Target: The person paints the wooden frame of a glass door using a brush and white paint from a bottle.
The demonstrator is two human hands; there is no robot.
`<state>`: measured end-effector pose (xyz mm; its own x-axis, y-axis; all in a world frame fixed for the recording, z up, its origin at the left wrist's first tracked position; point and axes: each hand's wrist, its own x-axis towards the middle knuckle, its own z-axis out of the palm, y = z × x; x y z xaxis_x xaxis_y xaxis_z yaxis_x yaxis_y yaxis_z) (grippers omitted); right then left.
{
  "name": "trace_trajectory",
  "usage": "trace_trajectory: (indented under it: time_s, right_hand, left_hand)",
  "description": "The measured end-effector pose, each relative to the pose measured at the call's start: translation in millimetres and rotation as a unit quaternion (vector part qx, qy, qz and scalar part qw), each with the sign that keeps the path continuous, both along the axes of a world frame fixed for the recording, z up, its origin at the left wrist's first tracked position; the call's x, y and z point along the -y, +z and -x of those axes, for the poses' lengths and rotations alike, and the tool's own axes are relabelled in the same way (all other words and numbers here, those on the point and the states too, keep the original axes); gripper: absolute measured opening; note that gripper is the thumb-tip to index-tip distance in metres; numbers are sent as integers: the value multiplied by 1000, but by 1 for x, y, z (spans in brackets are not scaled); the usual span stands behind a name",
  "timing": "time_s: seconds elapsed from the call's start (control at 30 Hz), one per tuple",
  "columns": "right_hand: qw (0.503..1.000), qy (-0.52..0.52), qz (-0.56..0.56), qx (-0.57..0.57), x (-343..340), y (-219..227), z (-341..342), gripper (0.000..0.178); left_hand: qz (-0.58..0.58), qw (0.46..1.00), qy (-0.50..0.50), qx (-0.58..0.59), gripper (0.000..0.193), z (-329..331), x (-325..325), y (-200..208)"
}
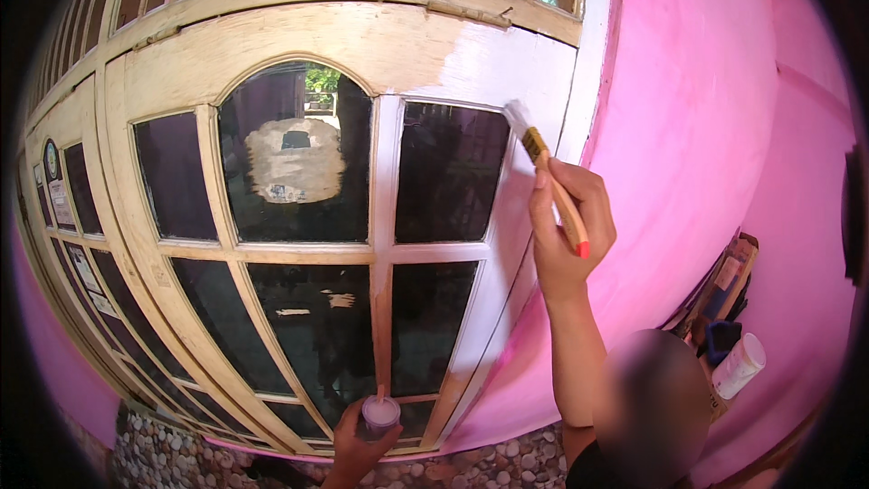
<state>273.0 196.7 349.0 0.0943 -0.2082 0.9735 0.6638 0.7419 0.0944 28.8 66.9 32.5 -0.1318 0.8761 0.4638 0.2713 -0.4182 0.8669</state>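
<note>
The right hand [594, 208] is gripping a paintbrush [536, 145] at the door [493, 63]; the left hand [357, 453] is holding a cup [382, 413].

The stickers [60, 204] on the left door [83, 240] and print [748, 358] on the white tub [731, 378] cannot be read.

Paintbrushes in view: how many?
1: the wooden-handled paintbrush in the right hand, bristles at the top-right corner of a dark glass pane. Others may be hidden in the clutter at right.
</note>
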Motion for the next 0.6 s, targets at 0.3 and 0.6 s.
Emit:
trace_trajectory:
  time_s: [0.3,0.6]
  right_hand:
    - [999,-21,20,-24,-5,-1,-8,16]
    - [999,14,-18,30,-8,0,16,19]
  left_hand:
    - [3,1000,-11,-12,67,0,-3,2]
    - [-12,999,7,-31,68,2,-6,-4]
